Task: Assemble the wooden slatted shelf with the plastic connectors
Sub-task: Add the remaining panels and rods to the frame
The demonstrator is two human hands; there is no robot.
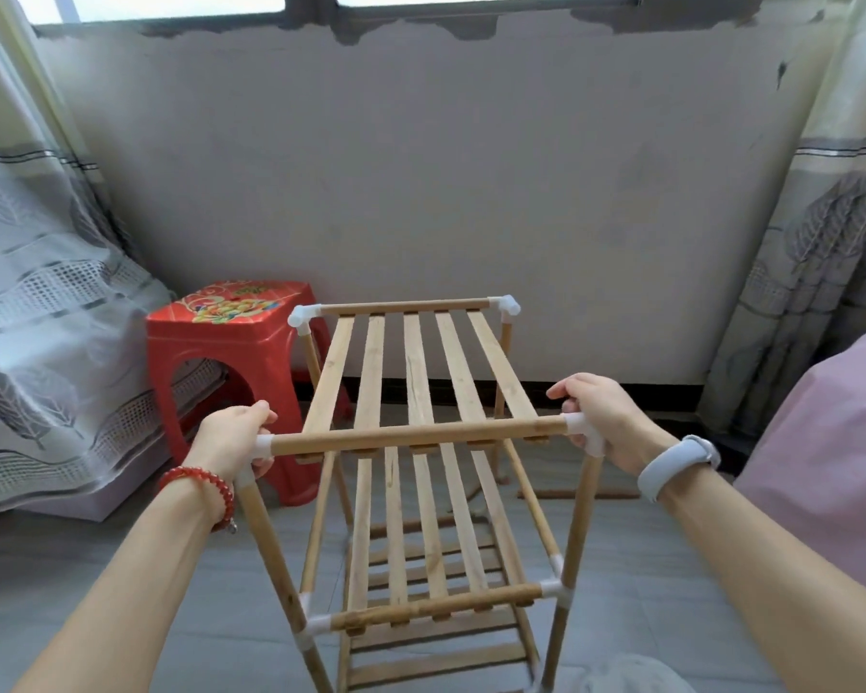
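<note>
Shelf (pixel 421 437) is standing upright on the grey floor (pixel 646 567) in front of me, its top slatted tier level, a second tier below and more slats lower down. I am seating that top tier, as I judge it: the two far corners are already capped with white connectors, and I am working the two near ones. My left hand (pixel 231 432) is gripping the near left connector (pixel 262 445), fingers (pixel 263 410) curled over it, clamped. My right hand (pixel 603 417) is wrapping the near right connector (pixel 583 432), fingers curled round it too, the thumb reaching forward along the rail. Next, I reckon, both corners are needing a firm, even push straight down so the posts go fully into the sockets without racking the frame. A red stool (pixel 221 352) is sitting just left of the shelf, near the wall (pixel 446 192). Curtains are hanging at both sides under a window. A loose wooden rod (pixel 576 494) is lying on the floor behind the shelf, to the right.
</note>
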